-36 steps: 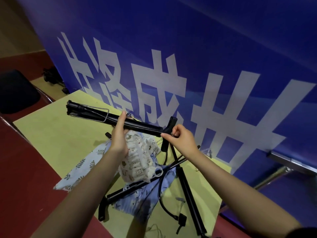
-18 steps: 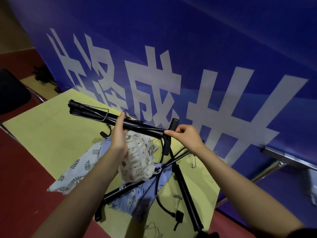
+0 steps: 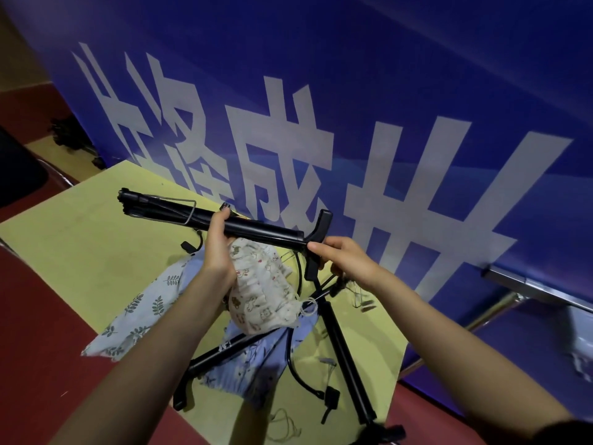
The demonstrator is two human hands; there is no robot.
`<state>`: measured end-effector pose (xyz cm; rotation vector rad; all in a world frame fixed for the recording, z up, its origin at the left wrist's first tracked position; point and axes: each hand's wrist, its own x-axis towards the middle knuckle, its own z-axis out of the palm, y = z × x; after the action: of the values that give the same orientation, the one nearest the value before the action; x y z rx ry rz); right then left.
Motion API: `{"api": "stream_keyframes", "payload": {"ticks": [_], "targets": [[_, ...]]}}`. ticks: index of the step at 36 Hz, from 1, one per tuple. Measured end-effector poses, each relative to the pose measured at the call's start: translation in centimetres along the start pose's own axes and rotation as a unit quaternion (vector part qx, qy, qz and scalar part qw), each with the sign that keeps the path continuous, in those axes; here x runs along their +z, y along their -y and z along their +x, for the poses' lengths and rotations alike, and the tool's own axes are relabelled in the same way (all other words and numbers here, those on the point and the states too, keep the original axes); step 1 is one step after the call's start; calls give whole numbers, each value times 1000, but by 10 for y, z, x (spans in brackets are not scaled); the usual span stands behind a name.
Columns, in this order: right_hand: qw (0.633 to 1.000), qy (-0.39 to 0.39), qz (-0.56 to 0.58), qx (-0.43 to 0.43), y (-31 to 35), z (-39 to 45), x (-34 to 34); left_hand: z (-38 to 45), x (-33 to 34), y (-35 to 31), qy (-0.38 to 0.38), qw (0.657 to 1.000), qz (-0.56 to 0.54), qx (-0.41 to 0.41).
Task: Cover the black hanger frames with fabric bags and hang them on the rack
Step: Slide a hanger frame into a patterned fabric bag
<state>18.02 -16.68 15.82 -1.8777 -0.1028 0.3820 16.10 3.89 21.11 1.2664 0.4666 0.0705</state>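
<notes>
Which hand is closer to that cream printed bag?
Left. The left hand sits right against the cream printed bag; the right hand holds the folded frame's end, off to the bag's side.

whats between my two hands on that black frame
In the head view, only bare black tube of the folded hanger frame spans from left hand to right hand.

Folded hanger frame (image 3: 256, 228): black tube, semi-gloss, smooth. Wire clip (image 3: 189, 208): bare metal. Cream printed bag (image 3: 263, 290) and blue leaf-print bag (image 3: 144, 311): matt woven cloth. Worktop (image 3: 80, 252): matt yellow.
</notes>
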Motion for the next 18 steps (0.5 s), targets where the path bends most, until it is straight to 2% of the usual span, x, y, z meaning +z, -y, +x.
{"api": "stream_keyframes", "payload": {"ticks": [4,8,10,12,13,15,16,18], "targets": [[999,-18,46,0,-6,0,7,5,-5,0,28,1000,-10,-11],[994,-3,108,18,-9,-1,10,13,-12,7,34,999,10,6],[994,-31,101,30,-10,0,12,14,-12,11,39,999,19,4],[993,-115,31,14,-12,4,12,13,-12,14,46,999,20,0],[984,-171,-54,2,-13,6,11,14,-12,17,53,998,19,-4],[944,-238,-221,-51,-12,8,9,13,-11,20,74,997,26,-13],[930,-235,-267,-94,-10,8,9,9,-7,19,82,996,30,-16],[924,-174,-302,-156,-5,10,12,3,-2,17,94,994,44,-13]]}}
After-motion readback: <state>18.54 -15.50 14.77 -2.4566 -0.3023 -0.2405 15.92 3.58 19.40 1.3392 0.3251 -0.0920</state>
